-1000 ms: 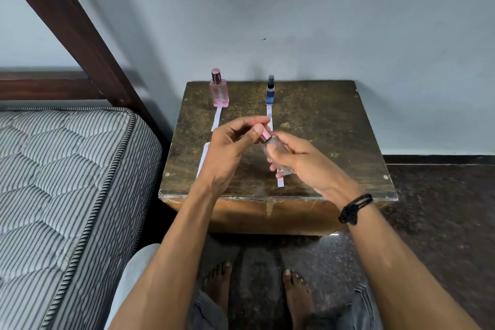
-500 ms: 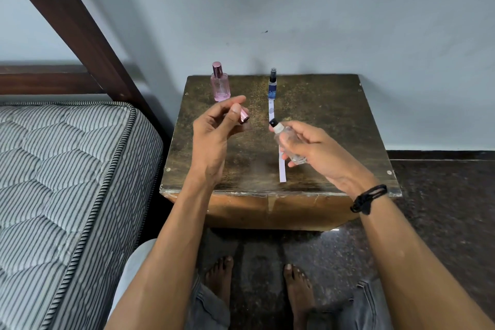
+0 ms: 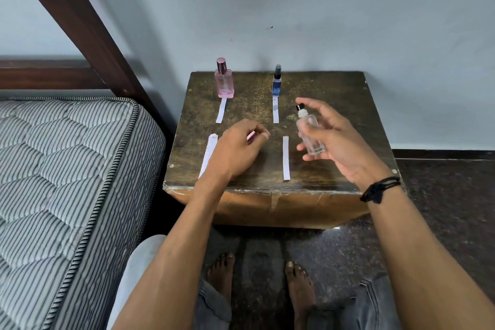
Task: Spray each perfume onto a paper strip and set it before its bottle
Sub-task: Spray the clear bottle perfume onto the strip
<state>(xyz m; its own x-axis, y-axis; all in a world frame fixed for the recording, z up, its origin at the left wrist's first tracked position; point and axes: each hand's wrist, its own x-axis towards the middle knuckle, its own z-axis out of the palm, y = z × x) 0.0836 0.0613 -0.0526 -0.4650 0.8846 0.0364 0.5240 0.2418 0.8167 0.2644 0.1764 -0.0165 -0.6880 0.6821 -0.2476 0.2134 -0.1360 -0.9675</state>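
Clear bottle (image 3: 310,134) upright within curled right fingers (image 3: 312,102); left fingers (image 3: 263,134) pinch pink cap (image 3: 251,136).

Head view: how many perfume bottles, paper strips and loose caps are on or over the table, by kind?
Perfume bottles: 3 (pink bottle, blue bottle, clear bottle held in the right hand)
Paper strips: 4 (far left strip, far right strip, near left strip, near right strip)
Loose caps: 1 (pink cap pinched in the left hand)
Total: 8
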